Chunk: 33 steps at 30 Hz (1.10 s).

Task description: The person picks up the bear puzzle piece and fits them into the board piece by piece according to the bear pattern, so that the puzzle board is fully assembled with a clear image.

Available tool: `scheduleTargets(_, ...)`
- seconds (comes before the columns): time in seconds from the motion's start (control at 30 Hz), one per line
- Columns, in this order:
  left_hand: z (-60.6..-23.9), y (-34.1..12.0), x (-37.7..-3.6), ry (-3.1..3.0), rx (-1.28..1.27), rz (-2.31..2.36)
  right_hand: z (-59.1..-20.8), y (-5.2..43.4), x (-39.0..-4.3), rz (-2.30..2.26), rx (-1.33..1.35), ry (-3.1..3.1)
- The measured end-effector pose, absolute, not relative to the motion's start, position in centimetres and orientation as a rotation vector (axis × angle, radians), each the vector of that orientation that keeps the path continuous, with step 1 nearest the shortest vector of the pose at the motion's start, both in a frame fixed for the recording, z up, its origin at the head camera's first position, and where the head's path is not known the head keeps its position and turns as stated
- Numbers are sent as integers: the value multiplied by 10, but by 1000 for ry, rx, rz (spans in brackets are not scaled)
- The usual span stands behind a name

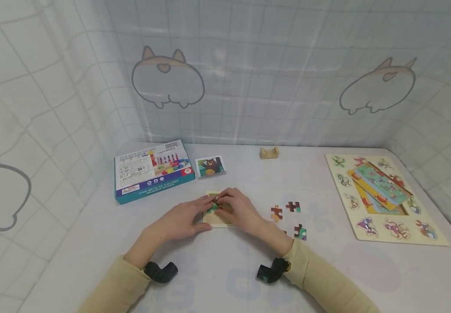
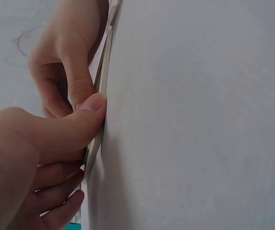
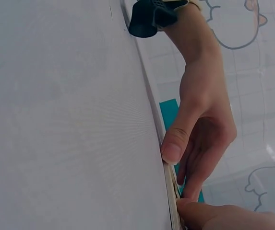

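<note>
My left hand [image 1: 182, 219] holds a small wooden puzzle board [image 1: 219, 222] by its left side. In the left wrist view, its thumb [image 2: 93, 102] presses the near edge. Fingertips of my right hand [image 1: 241, 211] pinch at a green jigsaw piece [image 1: 212, 208] on the board; the fingers hide most of it. Both hands' fingertips are close together over the board. Right of my right hand lie several loose jigsaw pieces, among them a brown-orange piece [image 1: 276, 213], a brown piece [image 1: 293, 207] and a green-brown piece [image 1: 300, 232]. Another is mostly hidden by the forearm.
A bear picture card [image 1: 209, 166] lies beyond the hands, beside a blue-edged bead game box [image 1: 155, 171] at the left. At the back is a small wooden holder [image 1: 269, 153]. A large wooden animal puzzle board [image 1: 353, 214], with pictured boards stacked on it, lies far right.
</note>
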<state>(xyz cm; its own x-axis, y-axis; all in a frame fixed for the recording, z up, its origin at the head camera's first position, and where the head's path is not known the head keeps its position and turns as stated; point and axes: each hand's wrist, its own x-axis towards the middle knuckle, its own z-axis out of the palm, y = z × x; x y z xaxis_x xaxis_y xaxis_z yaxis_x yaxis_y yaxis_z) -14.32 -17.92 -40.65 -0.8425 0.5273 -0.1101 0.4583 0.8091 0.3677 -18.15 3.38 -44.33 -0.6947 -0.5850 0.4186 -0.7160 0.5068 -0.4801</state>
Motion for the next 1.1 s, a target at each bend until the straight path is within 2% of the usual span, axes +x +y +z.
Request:
scheduleTargets(0.57,-401,-174,-138,2833,822,349,-444,35,-179,950,1009,-2521)
scheduleTargets(1.1,-405,-175,-142,2814,794,421,-440,37,-178,948,1090,-2535)
